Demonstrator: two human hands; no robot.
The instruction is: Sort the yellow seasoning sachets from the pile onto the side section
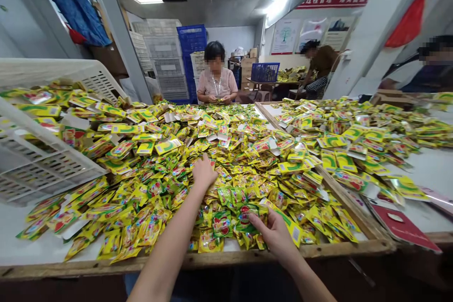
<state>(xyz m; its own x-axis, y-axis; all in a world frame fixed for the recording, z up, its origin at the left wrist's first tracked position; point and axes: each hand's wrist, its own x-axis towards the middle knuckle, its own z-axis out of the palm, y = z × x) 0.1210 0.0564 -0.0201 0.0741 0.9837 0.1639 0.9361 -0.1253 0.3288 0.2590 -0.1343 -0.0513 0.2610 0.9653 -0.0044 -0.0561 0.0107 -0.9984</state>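
Note:
My left hand [204, 171] reaches over the middle of a heap of small yellow candy-like sachets [148, 231]. Its index finger stretches forward; the other fingertips are partly hidden, and no held item shows. Nearer the front edge, my right hand [276, 233] is closed around a flat yellow carton [293, 229] with a barcode. The thumb of that hand lies over a green sachet with a red fruit picture [244, 212]; whether it grips this sachet too is unclear. Another green sachet [222, 224] lies just left of it.
A tipped white plastic crate [71, 160] spills yellow cartons [120, 150] at the left. Wooden strips [354, 203] edge and divide the table. A red booklet [403, 226] lies at the right. Opposite sits a person [217, 82]; other people work farther right.

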